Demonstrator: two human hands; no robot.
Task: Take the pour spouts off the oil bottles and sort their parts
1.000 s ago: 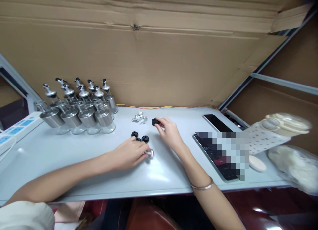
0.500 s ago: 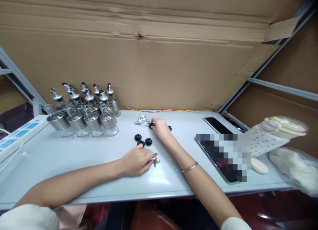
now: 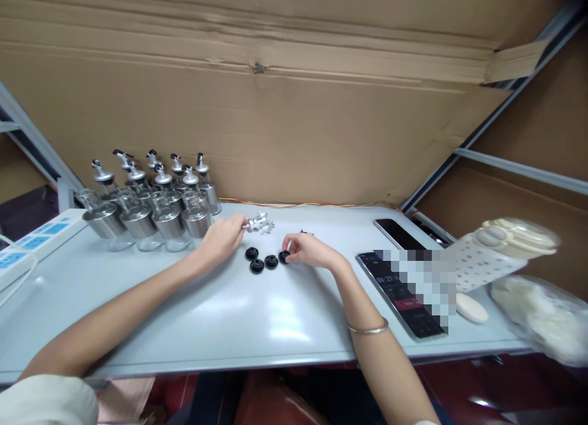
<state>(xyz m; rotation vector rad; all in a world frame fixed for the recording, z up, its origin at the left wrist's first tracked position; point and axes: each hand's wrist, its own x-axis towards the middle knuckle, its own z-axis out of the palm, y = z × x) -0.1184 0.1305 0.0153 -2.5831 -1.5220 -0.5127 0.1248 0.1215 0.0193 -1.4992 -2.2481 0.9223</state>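
Observation:
My left hand (image 3: 225, 236) reaches to the back middle of the table. Its closed fingertips are on a silver pourer spout (image 3: 248, 226) at the near side of a small pile of silver spouts (image 3: 263, 222). My right hand (image 3: 309, 250) pinches a round black stopper (image 3: 283, 257), which is low over or on the tabletop; I cannot tell which. Left of it lie more black stoppers: one in front (image 3: 256, 266), one behind (image 3: 252, 253) and one beside it (image 3: 271, 262). Small black pieces (image 3: 307, 232) show partly behind my right hand.
Several glass-and-steel bottles (image 3: 168, 218) stand at the back left, the rear ones with pourers. A power strip (image 3: 34, 244) lies at the left edge. At right are two phones (image 3: 390, 284) (image 3: 399, 234), a dotted cup (image 3: 496, 259), a pale oval object (image 3: 471, 307) and a plastic bag (image 3: 535, 315).
My left hand has carried the silver spout from the front middle back to the spout pile. My right hand has brought a black stopper nearer, beside the other stoppers.

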